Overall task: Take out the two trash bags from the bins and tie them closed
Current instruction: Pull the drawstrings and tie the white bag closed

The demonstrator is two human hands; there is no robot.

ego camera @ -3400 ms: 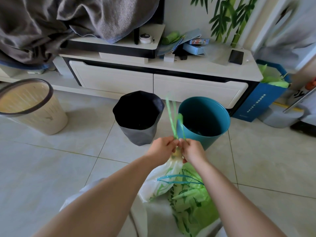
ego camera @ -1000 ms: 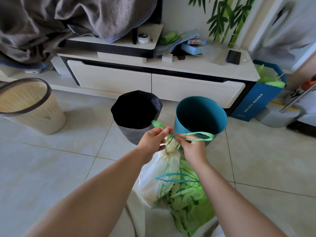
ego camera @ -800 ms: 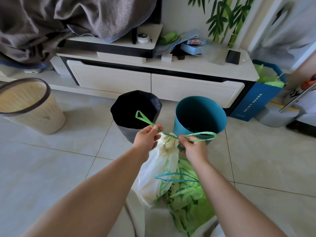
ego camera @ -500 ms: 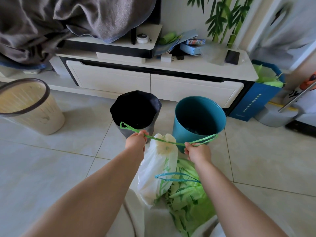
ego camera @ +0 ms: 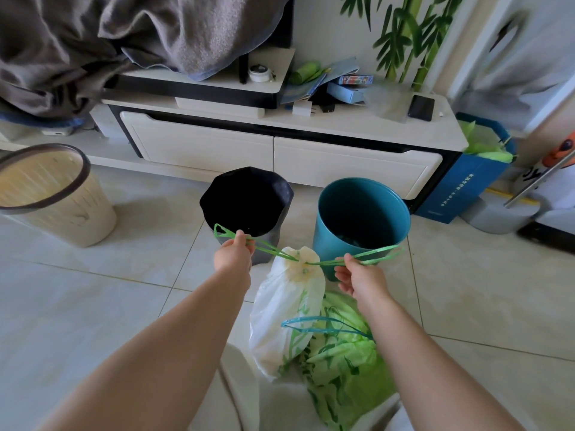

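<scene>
A white trash bag (ego camera: 286,309) with a green leaf print hangs between my hands, its mouth gathered tight. Its green drawstring (ego camera: 273,249) stretches out to both sides of the neck. My left hand (ego camera: 234,252) grips the left loop and my right hand (ego camera: 357,275) grips the right loop. A second, green-printed bag (ego camera: 345,362) with a blue drawstring (ego camera: 317,325) lies on the floor just below, right of the white one. Behind stand a black bin (ego camera: 249,206) and a teal bin (ego camera: 361,213), both with no bag in them.
A beige slatted bin (ego camera: 53,197) stands at the far left. A white TV cabinet (ego camera: 280,150) with a phone and boxes runs along the back, grey cloth draped above it. A blue box (ego camera: 466,185) with green contents sits at the right. Tiled floor surrounds the bins.
My hands were together at the bag's neck; they have moved apart sideways, pulling the green drawstring loops out taut and cinching the white bag's mouth.
</scene>
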